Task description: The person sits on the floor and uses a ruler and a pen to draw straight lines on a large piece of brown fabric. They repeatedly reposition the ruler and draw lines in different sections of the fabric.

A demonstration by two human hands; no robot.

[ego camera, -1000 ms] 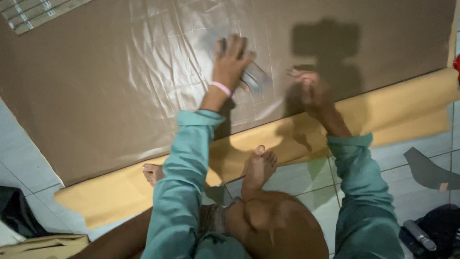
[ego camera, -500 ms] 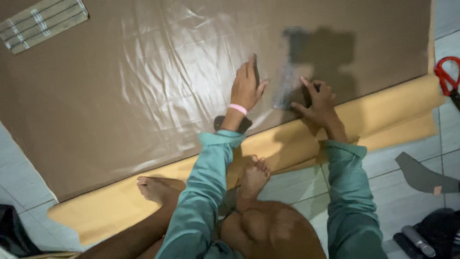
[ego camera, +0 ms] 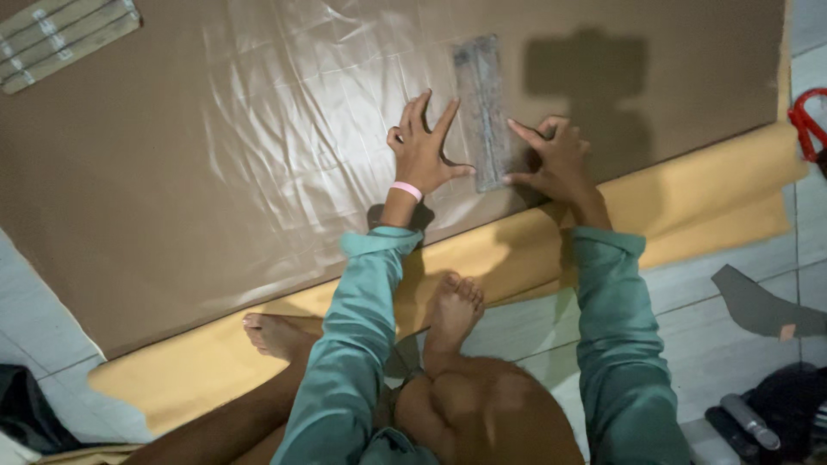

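Your left hand (ego camera: 424,155) spreads open, fingertips pressing the shiny brown sheet (ego camera: 215,155) just left of the clear flat plastic ruler (ego camera: 482,112), while your right hand (ego camera: 556,159), its grip also open, pins the ruler's lower right edge, above the yellow sheet (ego camera: 689,207) on the tiled floor (ego camera: 689,319).

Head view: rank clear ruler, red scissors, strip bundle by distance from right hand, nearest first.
From the right hand:
1. Clear ruler, touching its fingertips, just left.
2. Red scissors, far right edge.
3. Strip bundle, top-left corner, beyond the left hand.
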